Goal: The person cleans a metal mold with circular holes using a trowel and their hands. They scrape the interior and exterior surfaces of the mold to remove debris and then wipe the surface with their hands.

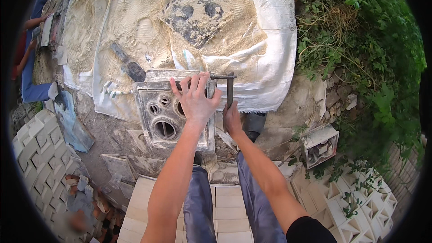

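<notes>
A grey metal block mould (166, 117) with several round and oval openings stands on the ground in front of my legs. My left hand (194, 96) lies spread over its upper right part, fingers gripping the far rim. My right hand (231, 118) is closed around the mould's dark metal handle bar (230, 89) at its right side. Behind the mould lies a heap of sandy mix (144, 27) on white sacking (270, 63), with a dark flat slab (195, 13) and a dark trowel (128, 65) on it.
White patterned cast blocks are stacked at left (38, 153), right (360, 207) and under my feet (225, 216). One loose block (320, 144) lies at right. Green plants (360, 40) fill the right side. Another person crouches at lower left (85, 207); a blue sleeve (31, 63) shows at left.
</notes>
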`<action>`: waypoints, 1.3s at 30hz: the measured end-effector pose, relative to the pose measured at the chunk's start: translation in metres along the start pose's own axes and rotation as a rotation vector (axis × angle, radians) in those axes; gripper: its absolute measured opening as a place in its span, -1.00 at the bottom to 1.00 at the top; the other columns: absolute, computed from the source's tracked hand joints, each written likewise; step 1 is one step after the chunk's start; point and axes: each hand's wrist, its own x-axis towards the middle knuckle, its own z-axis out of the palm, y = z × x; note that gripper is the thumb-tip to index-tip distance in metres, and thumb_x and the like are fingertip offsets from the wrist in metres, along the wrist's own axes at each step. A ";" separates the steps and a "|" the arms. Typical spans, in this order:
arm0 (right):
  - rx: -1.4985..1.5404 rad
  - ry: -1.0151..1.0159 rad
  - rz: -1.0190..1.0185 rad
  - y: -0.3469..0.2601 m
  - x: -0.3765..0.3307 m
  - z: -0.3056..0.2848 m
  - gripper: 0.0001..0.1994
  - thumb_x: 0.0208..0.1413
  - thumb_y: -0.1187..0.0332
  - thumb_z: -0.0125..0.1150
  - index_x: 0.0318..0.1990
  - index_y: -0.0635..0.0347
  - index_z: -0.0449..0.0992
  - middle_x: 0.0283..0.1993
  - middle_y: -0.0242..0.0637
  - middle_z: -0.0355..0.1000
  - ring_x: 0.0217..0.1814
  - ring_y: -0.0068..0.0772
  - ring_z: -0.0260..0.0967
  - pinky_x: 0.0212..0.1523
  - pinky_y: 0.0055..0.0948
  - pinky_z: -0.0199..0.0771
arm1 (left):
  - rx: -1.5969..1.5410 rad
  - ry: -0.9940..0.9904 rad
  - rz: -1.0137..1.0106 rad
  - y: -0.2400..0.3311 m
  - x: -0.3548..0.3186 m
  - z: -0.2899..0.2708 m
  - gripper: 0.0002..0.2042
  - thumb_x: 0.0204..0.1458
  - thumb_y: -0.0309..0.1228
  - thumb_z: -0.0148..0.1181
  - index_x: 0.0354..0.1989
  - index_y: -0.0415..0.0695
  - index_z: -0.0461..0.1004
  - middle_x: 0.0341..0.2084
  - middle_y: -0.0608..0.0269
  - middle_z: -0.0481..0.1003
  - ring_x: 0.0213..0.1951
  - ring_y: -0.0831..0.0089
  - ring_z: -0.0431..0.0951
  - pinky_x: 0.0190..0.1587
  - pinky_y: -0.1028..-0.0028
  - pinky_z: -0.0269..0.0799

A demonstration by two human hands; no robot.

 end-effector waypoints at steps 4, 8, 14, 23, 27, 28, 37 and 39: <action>-0.031 0.088 -0.137 0.038 -0.049 -0.034 -0.75 0.29 0.41 -0.12 -0.01 0.40 0.10 -0.23 0.31 0.33 -0.19 0.34 0.29 -0.17 -0.01 0.28 | -0.040 0.016 0.025 0.016 0.008 0.005 -0.60 -0.25 -0.26 0.28 -0.13 0.02 0.51 -0.22 0.44 0.47 0.00 0.38 0.33 0.39 0.01 -0.37; 0.137 0.039 -0.177 0.005 -0.071 -0.073 -0.56 0.30 0.42 -0.15 0.23 0.44 -0.04 -0.01 0.37 0.30 0.02 0.29 0.33 -0.03 -0.10 0.33 | -0.027 0.020 0.029 0.012 0.008 0.004 -0.62 -0.23 -0.25 0.27 -0.14 0.02 0.52 -0.22 0.44 0.46 0.00 0.38 0.34 0.39 0.01 -0.36; 0.028 0.112 -0.024 -0.076 -0.017 -0.153 -0.58 0.33 0.26 -0.14 0.19 0.42 0.27 -0.31 0.03 0.42 -0.27 -0.03 0.39 -0.18 -0.20 0.36 | -0.008 0.010 0.009 0.012 0.008 0.001 -0.61 -0.22 -0.24 0.27 -0.13 0.02 0.52 -0.21 0.44 0.46 0.01 0.39 0.33 0.40 0.00 -0.38; -0.421 0.048 -0.356 -0.067 0.132 -0.175 -0.60 0.22 0.46 -0.05 0.22 0.03 0.33 -0.20 0.07 0.39 -0.09 0.11 0.37 -0.10 -0.04 0.37 | 0.010 -0.036 -0.007 0.012 0.006 -0.001 -0.55 -0.22 -0.14 0.29 -0.09 0.02 0.52 -0.15 0.44 0.47 0.03 0.36 0.33 0.40 -0.04 -0.38; -0.541 -0.011 -0.253 -0.046 0.170 -0.173 -0.50 0.19 0.50 -0.05 0.29 -0.15 0.23 -0.08 -0.02 0.35 -0.03 0.05 0.37 -0.01 -0.07 0.40 | -0.031 -0.029 -0.003 0.014 0.007 0.005 -0.55 -0.22 -0.17 0.29 -0.08 0.03 0.50 -0.15 0.43 0.46 0.03 0.36 0.32 0.40 -0.03 -0.39; -0.625 -0.063 -0.209 -0.046 0.175 -0.172 -0.51 0.19 0.50 -0.07 0.29 -0.06 0.21 -0.05 0.00 0.34 -0.01 0.06 0.36 -0.01 -0.08 0.41 | -0.028 -0.030 -0.004 0.013 0.006 0.004 -0.55 -0.22 -0.17 0.29 -0.08 0.04 0.49 -0.15 0.44 0.46 0.03 0.36 0.32 0.41 -0.03 -0.39; -0.160 -0.230 -0.148 -0.076 0.185 -0.154 -0.58 0.28 0.10 -0.15 -0.14 0.30 0.50 -0.30 0.10 0.46 -0.13 0.06 0.44 -0.03 -0.05 0.34 | -0.010 -0.048 -0.035 0.018 0.010 0.002 -0.43 -0.20 -0.16 0.28 0.05 -0.06 0.34 -0.08 0.31 0.40 0.06 0.34 0.31 0.40 -0.03 -0.39; -0.150 -0.601 -0.130 -0.118 0.159 -0.119 -0.56 0.33 0.15 -0.22 -0.12 0.40 0.46 -0.35 -0.02 0.49 -0.31 -0.11 0.45 -0.12 -0.29 0.45 | 0.019 -0.046 -0.055 0.004 0.005 -0.007 -0.41 -0.19 -0.15 0.27 0.06 -0.09 0.31 -0.07 0.28 0.38 0.08 0.33 0.31 0.40 -0.03 -0.39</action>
